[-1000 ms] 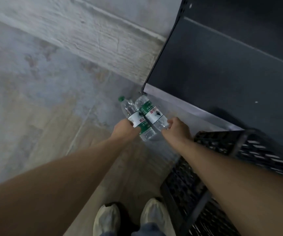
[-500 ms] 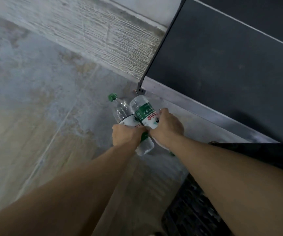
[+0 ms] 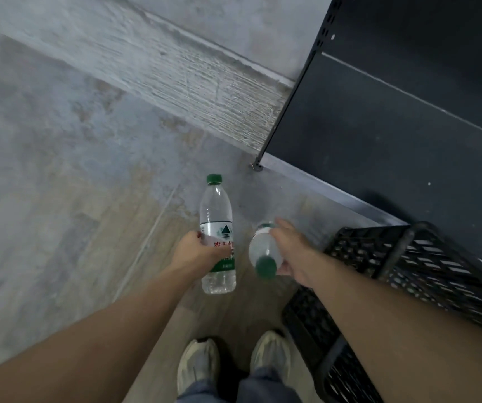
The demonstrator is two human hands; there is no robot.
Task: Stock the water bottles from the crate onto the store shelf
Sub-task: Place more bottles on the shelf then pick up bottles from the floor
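Bottles, two, both clear with green caps, held above the floor (image 3: 59,170). Left bottle (image 3: 217,228) in left hand (image 3: 194,251), grip curled round the label, long axis pointing cap-away. Right bottle (image 3: 263,251) in right hand (image 3: 289,248), grip partly wrapped, cap toward the camera, blurred. One black crate (image 3: 408,271) beside the dark shelf (image 3: 393,126). Two shoes (image 3: 199,365) below.

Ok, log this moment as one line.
left hand: grips bottle | right hand: grips second bottle | crate: at right | shelf: no bottles seen
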